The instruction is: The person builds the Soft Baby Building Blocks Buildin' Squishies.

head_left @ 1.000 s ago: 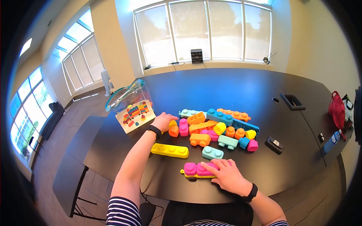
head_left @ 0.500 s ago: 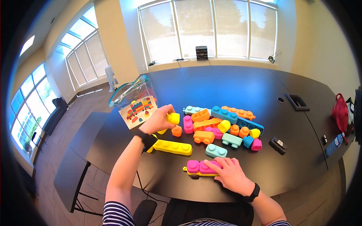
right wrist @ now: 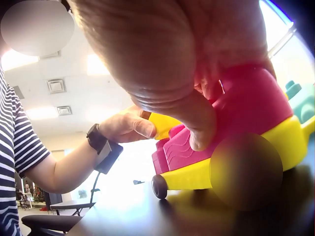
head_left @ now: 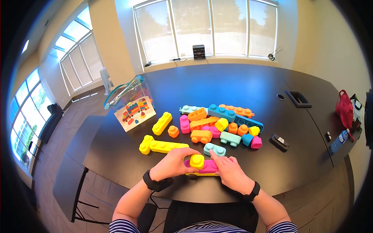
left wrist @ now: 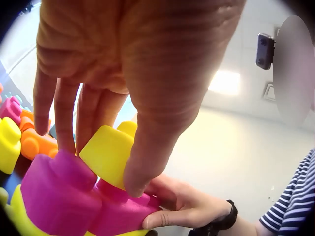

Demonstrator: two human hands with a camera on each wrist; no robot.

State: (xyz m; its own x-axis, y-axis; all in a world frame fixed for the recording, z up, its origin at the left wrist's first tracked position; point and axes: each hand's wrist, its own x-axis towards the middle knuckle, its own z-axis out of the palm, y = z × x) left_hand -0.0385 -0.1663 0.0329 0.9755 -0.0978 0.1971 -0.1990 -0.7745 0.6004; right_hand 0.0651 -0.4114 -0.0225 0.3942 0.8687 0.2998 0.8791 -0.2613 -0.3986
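My left hand (head_left: 171, 164) pinches a small yellow block (head_left: 197, 161) between thumb and fingers, tilted in the left wrist view. That block sits right at the top of the pink blocks (left wrist: 59, 191), which are stacked along a toy car's yellow base (right wrist: 192, 176) with dark wheels (right wrist: 246, 172). On the car's right end, my right hand (head_left: 235, 175) grips a pink block (right wrist: 251, 103), thumb on its near side. Just beyond the car lies a pale teal block (head_left: 214, 150), close to the right index finger. A long yellow piece (head_left: 165, 146) lies behind the left hand.
Several coloured blocks (head_left: 201, 136) are heaped mid-table. At left stand a picture card (head_left: 135, 113) and a clear bag (head_left: 130, 93); a yellow bar (head_left: 162, 123) and an orange block (head_left: 173, 131) lie nearby. A black device (head_left: 279, 142) and water bottle (head_left: 340, 141) are at right.
My left hand reached among the blocks at left, lifted the yellow block and brought it back over the pink blocks. The right hand has stayed on the car.
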